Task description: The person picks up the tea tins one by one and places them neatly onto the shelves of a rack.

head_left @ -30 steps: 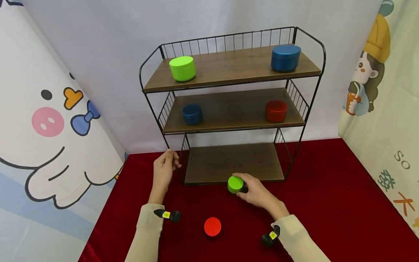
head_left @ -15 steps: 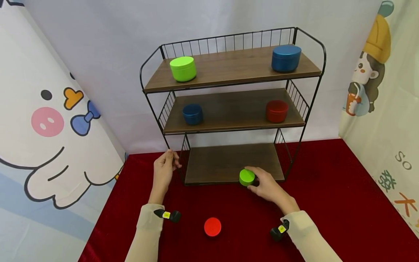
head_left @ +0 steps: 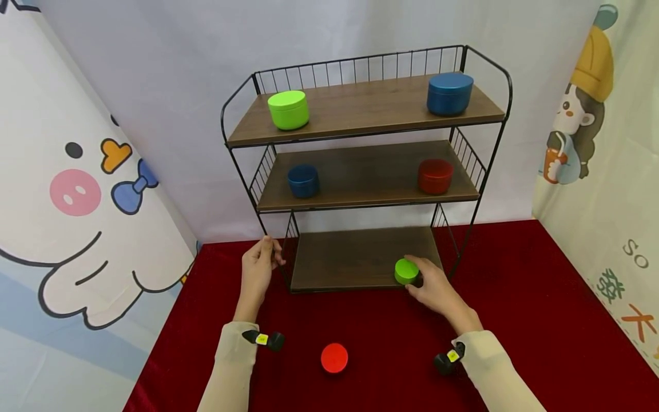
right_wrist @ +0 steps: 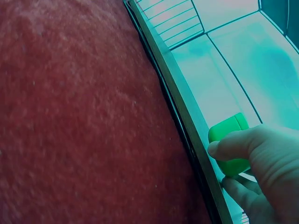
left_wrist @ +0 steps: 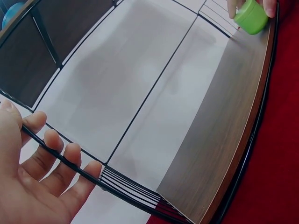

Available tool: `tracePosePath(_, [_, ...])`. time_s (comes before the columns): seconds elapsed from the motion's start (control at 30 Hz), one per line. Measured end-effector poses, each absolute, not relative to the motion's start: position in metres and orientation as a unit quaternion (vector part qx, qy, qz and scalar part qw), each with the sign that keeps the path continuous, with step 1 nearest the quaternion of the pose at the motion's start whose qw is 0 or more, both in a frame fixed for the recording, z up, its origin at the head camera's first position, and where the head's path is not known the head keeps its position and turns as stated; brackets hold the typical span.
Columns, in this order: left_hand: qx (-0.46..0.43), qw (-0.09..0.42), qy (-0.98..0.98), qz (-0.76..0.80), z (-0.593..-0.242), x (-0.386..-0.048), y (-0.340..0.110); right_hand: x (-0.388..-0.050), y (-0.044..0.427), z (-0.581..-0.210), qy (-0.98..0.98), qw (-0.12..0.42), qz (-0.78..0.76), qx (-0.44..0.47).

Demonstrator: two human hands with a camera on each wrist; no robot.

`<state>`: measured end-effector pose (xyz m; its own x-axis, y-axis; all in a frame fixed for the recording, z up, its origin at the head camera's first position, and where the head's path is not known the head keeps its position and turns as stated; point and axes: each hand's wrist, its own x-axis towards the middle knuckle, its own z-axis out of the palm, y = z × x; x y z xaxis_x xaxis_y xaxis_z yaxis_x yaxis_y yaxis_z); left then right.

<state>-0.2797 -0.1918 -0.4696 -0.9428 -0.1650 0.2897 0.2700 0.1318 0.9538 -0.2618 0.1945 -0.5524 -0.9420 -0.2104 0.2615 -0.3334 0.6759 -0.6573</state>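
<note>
My right hand [head_left: 436, 289] pinches a small round lime-green tin [head_left: 406, 272] between thumb and fingers. The tin is at the front right of the bottom board [head_left: 355, 257] of a three-tier shelf rack; in the left wrist view this green tin [left_wrist: 252, 17] appears low over or on the board, and I cannot tell whether it touches. My left hand [head_left: 257, 273] grips the rack's black front-left post [left_wrist: 70, 164], fingers curled round it. In front of the rack, a small red round tin [head_left: 334, 358] stands on the red cloth between my forearms.
On the top board stand a larger green tin [head_left: 288, 110] at left and a large blue tin [head_left: 450, 93] at right. The middle board bears a blue tin [head_left: 303, 181] at left and a dark red tin [head_left: 435, 176] at right. Black wire rails edge the rack.
My right hand has carried the green tin rightward and slightly away from me, from the board's front edge to its front right. My left hand keeps its place on the post.
</note>
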Motion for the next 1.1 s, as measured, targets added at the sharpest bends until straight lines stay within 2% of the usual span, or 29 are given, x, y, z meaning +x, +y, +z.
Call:
tracePosePath(0.5, [-0.040, 0.169, -0.737, -0.654, -0.472, -0.279, -0.192, -0.262, 0.204, -0.548, -0.913, 0.099, 0.375, 0.123])
tracePosePath(1.1, [-0.036, 0.164, -0.737, -0.654, -0.472, -0.280, -0.193, -0.263, 0.208, -0.549, -0.918, 0.076, 0.373, 0.111])
